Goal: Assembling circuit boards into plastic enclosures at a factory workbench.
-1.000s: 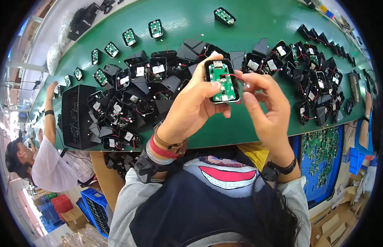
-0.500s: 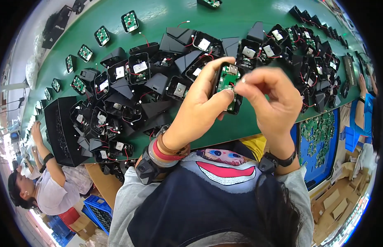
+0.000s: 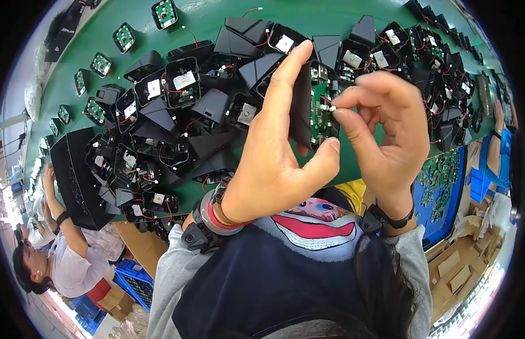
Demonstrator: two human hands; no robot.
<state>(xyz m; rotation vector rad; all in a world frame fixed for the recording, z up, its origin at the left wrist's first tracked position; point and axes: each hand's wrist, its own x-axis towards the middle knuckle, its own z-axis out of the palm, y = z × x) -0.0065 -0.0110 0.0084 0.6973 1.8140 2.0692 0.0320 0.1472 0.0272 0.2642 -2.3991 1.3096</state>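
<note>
The left hand [image 3: 273,164] has a tight grip on a black case [image 3: 303,107] with a green board [image 3: 319,107] inside, held up on its edge above the green desk [image 3: 217,14]. The right hand [image 3: 386,130] pinches a tiny white plug [image 3: 332,108] at the board between thumb and finger. Under the hands, a big pile of black cases [image 3: 177,113] with red wires lies on the desk, and small green boards [image 3: 124,37] sit in a row by the far edge.
</note>
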